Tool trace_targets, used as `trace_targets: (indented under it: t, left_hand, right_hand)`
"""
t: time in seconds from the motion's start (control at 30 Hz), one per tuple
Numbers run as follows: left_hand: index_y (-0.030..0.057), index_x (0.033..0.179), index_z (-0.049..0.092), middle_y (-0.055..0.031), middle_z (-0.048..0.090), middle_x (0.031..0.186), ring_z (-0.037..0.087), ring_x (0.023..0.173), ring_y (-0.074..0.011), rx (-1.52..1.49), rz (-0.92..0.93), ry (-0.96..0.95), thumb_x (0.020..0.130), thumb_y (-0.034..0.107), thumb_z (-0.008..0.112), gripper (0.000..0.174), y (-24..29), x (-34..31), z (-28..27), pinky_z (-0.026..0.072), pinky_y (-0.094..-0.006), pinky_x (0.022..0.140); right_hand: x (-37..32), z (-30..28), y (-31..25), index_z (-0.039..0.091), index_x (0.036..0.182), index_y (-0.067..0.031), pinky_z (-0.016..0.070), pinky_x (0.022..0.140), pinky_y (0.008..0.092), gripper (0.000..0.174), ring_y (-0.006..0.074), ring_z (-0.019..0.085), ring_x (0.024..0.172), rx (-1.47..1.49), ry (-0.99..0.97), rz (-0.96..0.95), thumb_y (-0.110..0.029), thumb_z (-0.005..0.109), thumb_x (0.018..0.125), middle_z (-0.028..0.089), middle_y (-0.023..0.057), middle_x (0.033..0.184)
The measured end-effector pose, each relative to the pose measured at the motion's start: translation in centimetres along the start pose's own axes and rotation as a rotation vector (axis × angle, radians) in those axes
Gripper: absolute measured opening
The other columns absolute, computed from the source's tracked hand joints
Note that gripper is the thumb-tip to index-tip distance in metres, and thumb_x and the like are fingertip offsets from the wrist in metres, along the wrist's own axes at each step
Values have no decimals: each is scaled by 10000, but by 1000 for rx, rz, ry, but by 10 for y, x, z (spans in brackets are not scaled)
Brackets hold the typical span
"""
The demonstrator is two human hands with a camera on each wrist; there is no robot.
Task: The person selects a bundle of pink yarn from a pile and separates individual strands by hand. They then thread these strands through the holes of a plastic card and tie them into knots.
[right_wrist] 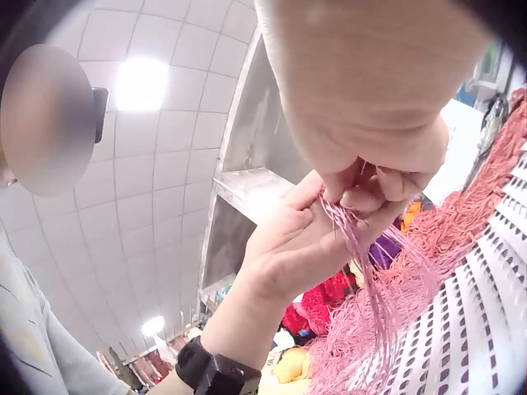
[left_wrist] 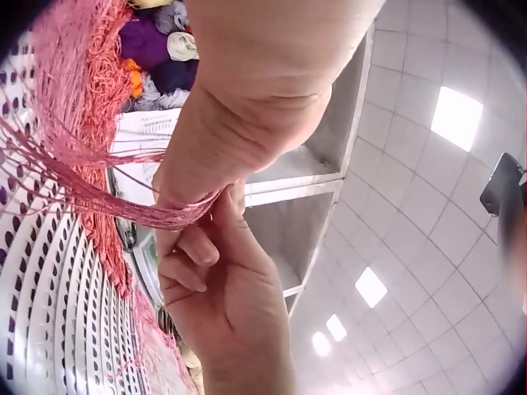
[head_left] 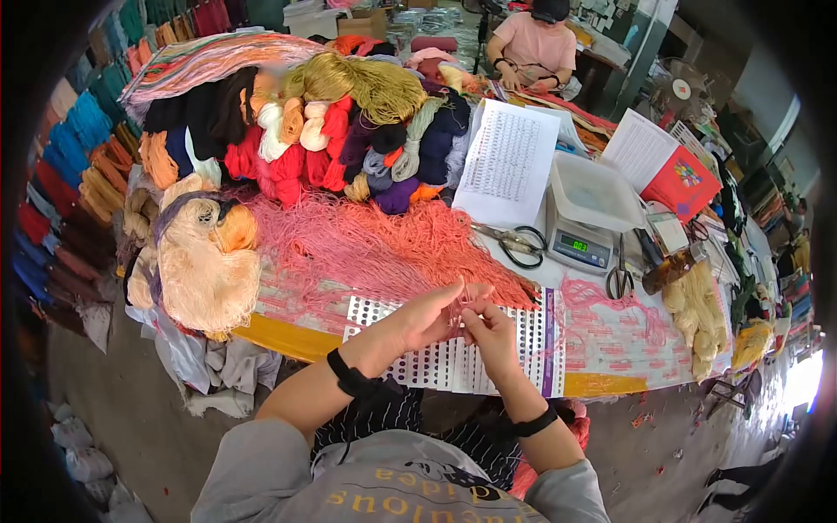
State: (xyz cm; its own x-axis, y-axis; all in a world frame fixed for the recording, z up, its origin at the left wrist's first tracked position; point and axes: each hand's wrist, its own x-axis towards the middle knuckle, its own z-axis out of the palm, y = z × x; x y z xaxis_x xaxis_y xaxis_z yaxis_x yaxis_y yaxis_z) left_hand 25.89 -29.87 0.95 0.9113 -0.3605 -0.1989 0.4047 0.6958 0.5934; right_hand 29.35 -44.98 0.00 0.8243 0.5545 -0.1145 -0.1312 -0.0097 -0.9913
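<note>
Both hands meet over the white perforated cards (head_left: 427,366) at the table's front edge. A bundle of pink threads (left_wrist: 140,207) loops over the left hand (head_left: 429,319), its ends hanging over the cards. The right hand (head_left: 491,336) pinches the pink strands (right_wrist: 350,234) between thumb and fingers, against the left hand's palm side. In the head view the left hand's thumb and fingers look extended, with strands between them. Behind the hands, loose pink thread (head_left: 323,244) and coral thread (head_left: 427,240) lie spread over the table.
Colourful skeins (head_left: 288,166) are heaped at the back left, with a cream skein (head_left: 209,270) nearer. Black scissors (head_left: 523,247), a scale (head_left: 580,248) with a clear tub, and printed sheets (head_left: 507,161) lie behind and right. Another person (head_left: 536,48) sits across the table.
</note>
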Motion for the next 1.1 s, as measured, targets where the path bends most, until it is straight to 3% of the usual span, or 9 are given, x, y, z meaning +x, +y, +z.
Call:
trace_targets:
  t: [0.13, 0.43, 0.63, 0.73, 0.83, 0.93, 1.0, 1.07, 1.1]
  left_hand:
    - [83, 1272, 480, -39, 534, 1207, 489, 1092, -168, -55, 13, 47, 973, 401, 340, 458, 0, -4, -3, 442, -388, 858]
    - [88, 1256, 495, -20, 562, 1103, 500, 1082, -145, -112, 39, 58, 970, 403, 353, 449, 6, -9, 2, 453, -382, 875]
    - [56, 1242, 507, -8, 587, 977, 528, 727, -89, -97, 90, 107, 984, 374, 329, 447, 8, -10, 0, 448, -280, 736]
    - [46, 1249, 503, 11, 577, 912, 428, 583, -64, -67, 92, 158, 989, 363, 320, 449, 10, -13, 7, 387, -231, 575]
    - [38, 1195, 536, 28, 513, 762, 338, 502, -48, 44, 94, 180, 988, 372, 325, 446, 15, -16, 6, 290, -203, 467]
    - [37, 1088, 578, 30, 466, 678, 270, 452, -30, 270, 141, 128, 976, 405, 354, 444, 18, -19, -5, 197, -192, 397]
    - [36, 956, 605, 43, 393, 596, 251, 435, -29, 206, -2, 70, 967, 420, 370, 449, 25, -36, -23, 186, -184, 391]
    - [53, 840, 601, 63, 338, 543, 237, 420, -41, -10, 9, 399, 948, 378, 430, 383, 44, -61, -43, 169, -196, 380]
    - [86, 762, 561, 70, 316, 540, 231, 425, -48, -228, 48, 400, 930, 378, 462, 351, 55, -75, -67, 169, -208, 391]
  right_hand:
    - [-5, -3, -2, 565, 892, -35, 305, 494, 181, 93, 48, 439, 550, 104, -17, -9, -122, 534, 907, 504, -20, 646]
    - [-11, -10, -6, 504, 885, -54, 433, 577, 230, 115, 110, 524, 589, 302, -60, 32, -136, 454, 948, 574, 50, 733]
    - [-13, -11, -5, 498, 904, -35, 426, 577, 224, 130, 107, 535, 605, 299, -88, -7, -145, 451, 955, 580, 60, 742]
    - [-13, -12, -7, 509, 890, -30, 414, 568, 221, 142, 100, 509, 593, 317, 9, 48, -153, 470, 949, 564, 46, 731]
    - [-16, -21, -7, 538, 853, -26, 388, 559, 212, 158, 81, 474, 580, 359, -146, 125, -152, 494, 938, 554, 25, 726]
    - [-21, -26, -16, 573, 836, -23, 382, 603, 204, 163, 82, 481, 657, -66, -185, 72, -148, 516, 924, 555, 24, 780]
    - [-15, -50, -19, 590, 847, -26, 395, 701, 217, 130, 96, 505, 784, -242, 52, -395, -132, 539, 903, 577, 50, 897]
    - [-18, -90, -40, 597, 901, -10, 413, 823, 270, 132, 135, 523, 920, 20, 264, -260, -139, 569, 885, 585, 87, 1029]
    - [-22, -112, -47, 590, 930, -3, 418, 858, 305, 149, 155, 533, 939, 292, 334, -279, -142, 577, 878, 580, 100, 1073]
